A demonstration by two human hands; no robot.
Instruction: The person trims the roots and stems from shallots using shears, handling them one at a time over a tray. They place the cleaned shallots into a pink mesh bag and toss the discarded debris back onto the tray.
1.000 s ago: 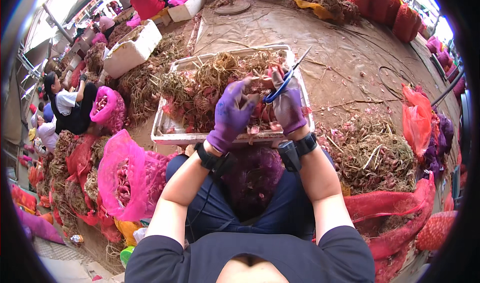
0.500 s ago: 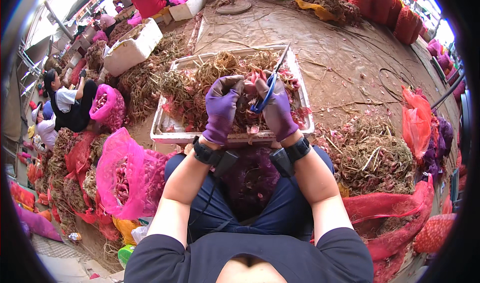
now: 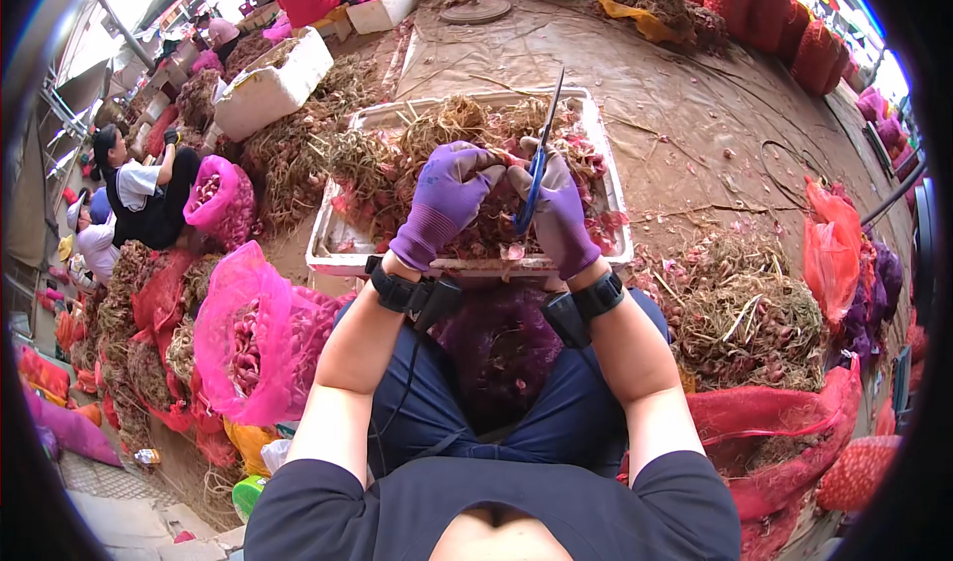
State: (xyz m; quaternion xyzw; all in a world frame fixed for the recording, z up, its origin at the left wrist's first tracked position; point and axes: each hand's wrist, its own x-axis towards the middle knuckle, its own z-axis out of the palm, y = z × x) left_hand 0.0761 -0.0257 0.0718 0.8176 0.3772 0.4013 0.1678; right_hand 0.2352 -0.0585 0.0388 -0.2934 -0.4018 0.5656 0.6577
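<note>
Both my hands wear purple gloves with greyish palms and meet above a white foam tray (image 3: pixel 320 233). My left hand (image 3: pixel 447 199) is closed, its fingers pinching a small reddish shallot (image 3: pixel 512 158), partly hidden by the fingertips. My right hand (image 3: pixel 561 209) is wrapped round blue-handled scissors (image 3: pixel 537 179), whose blades point away from me, nearly upright in the view. Its fingertips are close to the shallot; whether they touch it I cannot tell. Under the hands, the tray carries a heap of shallots with dry stalks and roots (image 3: pixel 382 174).
A pink mesh bag of shallots (image 3: pixel 253 338) stands at my left, and a dark purple mesh bag (image 3: pixel 496 348) sits between my knees. Dried shallot bunches (image 3: pixel 745 313) and red netting (image 3: pixel 764 417) lie at right. A seated co-worker (image 3: pixel 144 189) is at far left.
The scissors have swung to a more upright angle beside the shallot. My left wrist has shifted slightly left, and its fingers now point more to the right. The view has moved a little.
</note>
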